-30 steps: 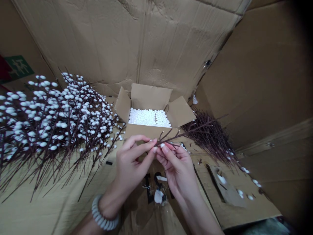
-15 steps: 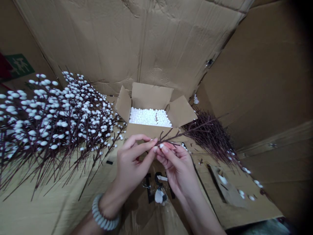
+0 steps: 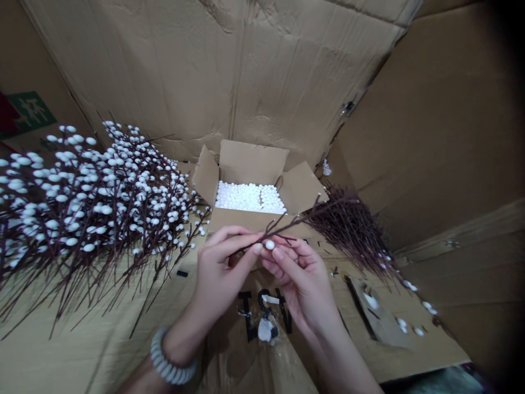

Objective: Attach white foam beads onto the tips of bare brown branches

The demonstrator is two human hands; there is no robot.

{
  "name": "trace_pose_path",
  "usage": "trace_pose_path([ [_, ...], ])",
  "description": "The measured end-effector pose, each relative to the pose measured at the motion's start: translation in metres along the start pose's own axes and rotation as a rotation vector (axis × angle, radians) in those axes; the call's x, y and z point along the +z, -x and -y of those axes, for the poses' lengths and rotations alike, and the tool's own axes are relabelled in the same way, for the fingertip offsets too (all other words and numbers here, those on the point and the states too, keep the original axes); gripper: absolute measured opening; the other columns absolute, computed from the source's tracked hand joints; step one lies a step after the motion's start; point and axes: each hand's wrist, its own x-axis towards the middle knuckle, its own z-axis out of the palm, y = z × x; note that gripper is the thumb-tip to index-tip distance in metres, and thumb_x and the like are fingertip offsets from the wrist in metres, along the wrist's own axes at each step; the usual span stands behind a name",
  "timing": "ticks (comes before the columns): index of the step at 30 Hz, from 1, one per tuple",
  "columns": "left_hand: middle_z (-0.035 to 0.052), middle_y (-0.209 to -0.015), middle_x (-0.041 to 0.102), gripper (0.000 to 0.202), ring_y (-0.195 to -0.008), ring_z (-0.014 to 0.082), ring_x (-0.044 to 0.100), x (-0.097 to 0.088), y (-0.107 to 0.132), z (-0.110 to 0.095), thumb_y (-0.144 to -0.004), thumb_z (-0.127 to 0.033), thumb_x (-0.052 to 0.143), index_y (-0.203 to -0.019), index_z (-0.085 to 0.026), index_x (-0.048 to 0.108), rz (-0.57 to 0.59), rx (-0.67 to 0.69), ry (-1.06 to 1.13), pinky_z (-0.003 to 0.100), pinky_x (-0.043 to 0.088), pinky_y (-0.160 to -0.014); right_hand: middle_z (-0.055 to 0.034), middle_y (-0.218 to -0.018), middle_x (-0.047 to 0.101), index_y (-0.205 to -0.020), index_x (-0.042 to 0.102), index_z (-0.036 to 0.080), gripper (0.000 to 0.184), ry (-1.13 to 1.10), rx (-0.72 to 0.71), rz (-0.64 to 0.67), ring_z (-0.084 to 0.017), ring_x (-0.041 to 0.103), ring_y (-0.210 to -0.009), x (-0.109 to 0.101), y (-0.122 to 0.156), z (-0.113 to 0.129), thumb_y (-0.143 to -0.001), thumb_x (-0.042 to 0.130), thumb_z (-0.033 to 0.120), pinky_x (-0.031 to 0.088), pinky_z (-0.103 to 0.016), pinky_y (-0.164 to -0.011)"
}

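My left hand, with a coiled band on its wrist, pinches a bare brown branch between thumb and fingers. The branch forks toward the upper right. A white ball shows between my two hands, beside a lower twig; whether it is seated on the twig tip I cannot tell. My right hand is closed at the ball, thumb and fingertips together at its right side, fingers partly behind the branch. Just beyond my hands stands an open cardboard box filled with white balls.
Left lies a large pile of branches with white balls. On the right is a heap of bare brown branches. Loose balls and a cardboard piece lie at the right. Tall cardboard walls enclose the surface.
The white ball shows more fully now, as the right thumb and fingertips have shifted slightly off it. The left hand keeps its pinch on the branch. The view has moved slightly.
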Motion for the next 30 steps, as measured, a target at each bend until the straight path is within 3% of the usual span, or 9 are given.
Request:
trace_pose_path([
  [2, 0.0041, -0.083, 0.068, 0.013, -0.069, 0.0138, 0.060, -0.001, -0.003, 0.002, -0.080, -0.023, 0.066, -0.089, -0.022, 0.075, -0.014, -0.115, 0.111, 0.023, 0.047, -0.055, -0.0032, -0.083, 0.076, -0.082, 0.073, 0.020, 0.023, 0.048, -0.018, 0.003, -0.013, 0.072, -0.073, -0.004, 0.001, 0.004, -0.061, 0.083, 0.022, 0.058, -0.020, -0.067],
  [5, 0.0004, -0.071, 0.065, 0.015, -0.048, 0.0080, 0.047, -0.003, -0.007, 0.004, -0.082, -0.030, 0.064, -0.089, -0.020, 0.073, -0.088, -0.324, 0.303, 0.021, 0.038, -0.044, -0.0027, -0.082, 0.075, -0.083, 0.072, 0.020, 0.022, 0.134, -0.122, -0.026, -0.013, 0.071, -0.074, -0.013, -0.003, 0.014, -0.063, 0.082, 0.021, 0.058, -0.021, -0.069],
  [8, 0.0015, -0.082, 0.066, 0.017, -0.043, 0.0050, 0.039, -0.002, -0.008, 0.003, -0.083, -0.033, 0.060, -0.088, -0.019, 0.069, -0.137, -0.424, 0.461, 0.020, 0.033, -0.041, -0.0026, -0.078, 0.074, -0.082, 0.072, 0.019, 0.021, 0.202, -0.229, -0.048, -0.013, 0.070, -0.073, -0.019, -0.015, 0.033, -0.062, 0.081, 0.021, 0.058, -0.022, -0.068],
  [13, 0.0002, -0.076, 0.063, 0.018, -0.040, 0.0036, 0.031, -0.002, -0.006, -0.001, -0.080, -0.034, 0.061, -0.086, -0.018, 0.065, -0.071, -0.427, 0.569, 0.020, 0.023, -0.038, -0.0034, -0.081, 0.074, -0.079, 0.071, 0.020, 0.019, 0.335, -0.227, 0.073, -0.015, 0.069, -0.080, -0.015, -0.048, 0.061, -0.062, 0.077, 0.017, 0.057, -0.025, -0.070],
  [16, 0.0003, -0.071, 0.063, 0.023, -0.038, 0.0035, 0.029, -0.002, -0.003, -0.001, -0.081, -0.038, 0.061, -0.087, -0.017, 0.063, -0.033, -0.401, 0.554, 0.020, 0.020, -0.037, -0.0041, -0.080, 0.074, -0.080, 0.071, 0.018, 0.017, 0.419, -0.118, 0.183, -0.014, 0.068, -0.077, -0.012, -0.073, 0.066, -0.064, 0.074, 0.019, 0.056, -0.026, -0.069],
  [19, -0.0012, -0.062, 0.062, 0.026, -0.036, 0.0038, 0.028, -0.001, -0.002, -0.001, -0.083, -0.041, 0.059, -0.091, -0.017, 0.061, -0.013, -0.389, 0.540, 0.019, 0.017, -0.035, -0.0043, -0.081, 0.073, -0.083, 0.070, 0.017, 0.016, 0.568, -0.090, 0.279, -0.014, 0.068, -0.077, -0.011, -0.100, 0.061, -0.068, 0.069, 0.021, 0.054, -0.028, -0.071],
  [22, -0.0025, -0.055, 0.060, 0.026, -0.035, 0.0043, 0.029, 0.000, -0.001, -0.001, -0.085, -0.043, 0.058, -0.091, -0.018, 0.060, -0.011, -0.399, 0.528, 0.017, 0.018, -0.034, -0.0043, -0.081, 0.073, -0.085, 0.068, 0.018, 0.012, 1.020, -0.280, 0.356, -0.013, 0.065, -0.069, -0.007, -0.126, 0.050, -0.075, 0.061, 0.021, 0.050, -0.027, -0.064],
  [26, -0.0005, -0.061, 0.061, 0.026, -0.041, 0.0061, 0.040, 0.000, -0.002, 0.001, -0.084, -0.042, 0.058, -0.080, -0.017, 0.064, -0.023, -0.355, 0.477, 0.016, 0.030, -0.036, -0.0024, -0.070, 0.070, -0.075, 0.070, 0.018, 0.014, 1.287, -0.341, 0.430, -0.015, 0.061, -0.066, -0.001, -0.156, 0.035, -0.065, 0.068, 0.009, 0.045, -0.029, -0.069],
  [30, 0.0011, -0.067, 0.063, 0.024, -0.047, 0.0073, 0.046, 0.000, -0.003, 0.003, -0.084, -0.037, 0.060, -0.072, -0.016, 0.064, -0.028, -0.323, 0.447, 0.017, 0.036, -0.039, -0.0032, -0.072, 0.071, -0.075, 0.072, 0.019, 0.019, 1.519, -0.354, 0.500, -0.018, 0.062, -0.070, 0.003, -0.175, 0.023, -0.060, 0.073, 0.007, 0.043, -0.030, -0.072],
])
